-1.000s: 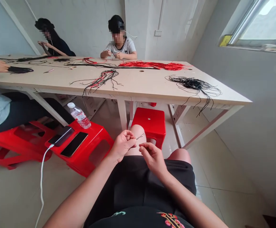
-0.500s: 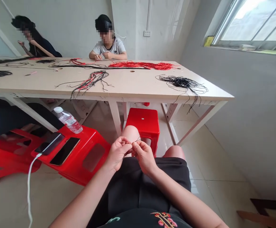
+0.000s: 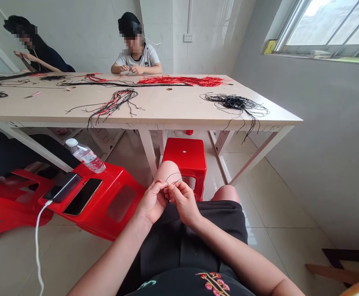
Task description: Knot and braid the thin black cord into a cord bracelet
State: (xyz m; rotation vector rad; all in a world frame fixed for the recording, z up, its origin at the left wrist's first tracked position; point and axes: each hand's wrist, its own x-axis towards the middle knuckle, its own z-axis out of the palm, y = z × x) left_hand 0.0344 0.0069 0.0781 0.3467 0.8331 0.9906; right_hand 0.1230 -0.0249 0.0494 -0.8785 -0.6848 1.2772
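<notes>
A thin black cord (image 3: 173, 174) arcs up in a small loop above my fingertips, over my knee. My left hand (image 3: 152, 201) pinches it between thumb and forefinger, palm turned partly up. Right beside it, my right hand (image 3: 184, 202) holds the same cord in a pinch, its fingertips touching or nearly touching the left ones. A dark bit of cord hangs below the fingertips between the hands. Its fine detail is too small to make out.
Black cords (image 3: 231, 102), mixed red and black cords (image 3: 116, 102) and red cords (image 3: 182, 81) lie on the table (image 3: 167, 111). Two people sit beyond it. A bottle (image 3: 85, 155), power bank (image 3: 61, 187) and phone (image 3: 83, 196) rest on a red stool (image 3: 114, 181) at left.
The black cord now forms a wider visible loop above the fingers. My left hand has opened its palm upward somewhat and shifted slightly left. The view has moved a little.
</notes>
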